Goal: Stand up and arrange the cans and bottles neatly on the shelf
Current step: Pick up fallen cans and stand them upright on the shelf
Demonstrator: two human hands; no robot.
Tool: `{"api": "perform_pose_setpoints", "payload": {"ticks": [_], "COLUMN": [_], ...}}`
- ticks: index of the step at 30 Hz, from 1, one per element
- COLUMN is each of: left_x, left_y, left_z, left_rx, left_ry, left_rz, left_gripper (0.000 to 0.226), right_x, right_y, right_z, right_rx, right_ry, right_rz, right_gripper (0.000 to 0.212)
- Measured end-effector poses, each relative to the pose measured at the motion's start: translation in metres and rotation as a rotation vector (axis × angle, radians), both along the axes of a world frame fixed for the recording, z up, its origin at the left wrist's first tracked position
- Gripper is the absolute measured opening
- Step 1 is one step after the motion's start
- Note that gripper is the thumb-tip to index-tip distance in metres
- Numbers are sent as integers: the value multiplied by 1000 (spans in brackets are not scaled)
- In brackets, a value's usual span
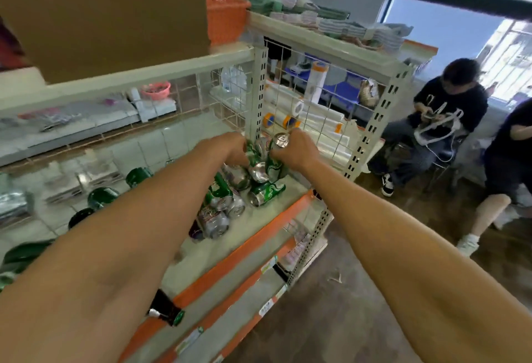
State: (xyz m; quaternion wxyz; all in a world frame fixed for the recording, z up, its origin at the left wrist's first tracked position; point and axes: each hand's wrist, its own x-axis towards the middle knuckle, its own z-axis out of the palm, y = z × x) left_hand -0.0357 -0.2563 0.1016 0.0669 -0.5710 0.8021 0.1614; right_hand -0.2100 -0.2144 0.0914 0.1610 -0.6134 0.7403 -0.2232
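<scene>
Both my arms reach to the far right end of the shelf (201,250). My right hand (296,151) grips an upright green can (275,161) near its silver top. My left hand (229,148) holds another green can (252,152) right beside it. Below them several green and silver cans (230,198) lie tumbled on their sides. Dark green bottles (102,197) lie on the shelf to the left, partly hidden by my left forearm. One dark bottle (165,309) with a green cap lies at the shelf's front edge.
A wire mesh back and an upright post (256,94) close off the shelf's far corner. An orange basket (226,15) and stacked cloths sit on the top shelf. Two people sit at the right (449,115), another stands behind the shelving. Wooden floor lies to the right.
</scene>
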Motion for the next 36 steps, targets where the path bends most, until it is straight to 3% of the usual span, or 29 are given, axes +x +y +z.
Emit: {"api": "perform_pose_setpoints", "payload": {"ticks": [8, 15, 19, 26, 36], "left_x": [108, 257, 343, 487, 650], "left_y": [69, 155, 223, 374, 596], "left_z": [63, 104, 116, 110, 93], "left_rx": [-90, -146, -164, -115, -50], "left_ry": [-79, -157, -184, -178, -222], "left_rz": [244, 515, 652, 890, 1147], "left_gripper": [54, 47, 50, 50, 49], "right_x": [112, 248, 338, 501, 682], "right_y": [27, 59, 95, 204, 392], "right_z": [46, 81, 101, 94, 75], "right_rx": [-1, -28, -73, -27, 2], "right_ry": [37, 89, 75, 98, 180], "right_rz": [393, 693, 869, 1139, 1375], "right_gripper": [51, 60, 55, 39, 44]}}
